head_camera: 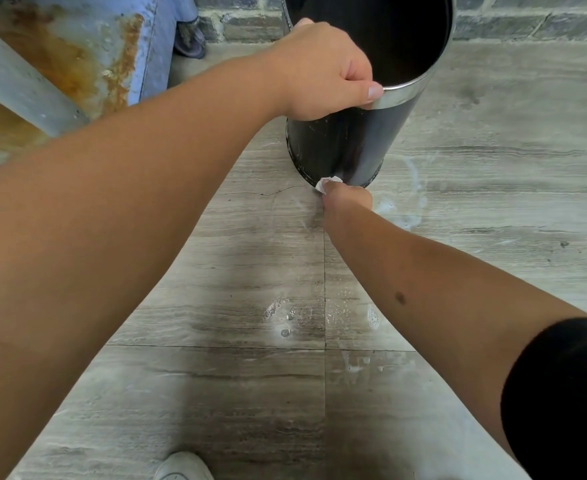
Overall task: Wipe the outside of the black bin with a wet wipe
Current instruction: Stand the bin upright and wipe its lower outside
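A tall black cylindrical bin [350,143] with a shiny metal rim band stands on the grey tiled floor at the top centre, its open mouth facing me. My left hand [323,71] grips the near rim, thumb laid along the metal band, fingers curled over the edge. Down at the bin's base, my right hand [349,199] holds a white wet wipe [323,184] against the lowest part of the black wall; only a small corner of the wipe shows past my fingers.
A blue, rust-stained metal cabinet on a caster [87,53] stands at the upper left beside a grey pole. A brick wall [527,22] runs behind the bin. Wet foamy spots [285,317] mark the floor. My white shoe [181,467] is at the bottom edge.
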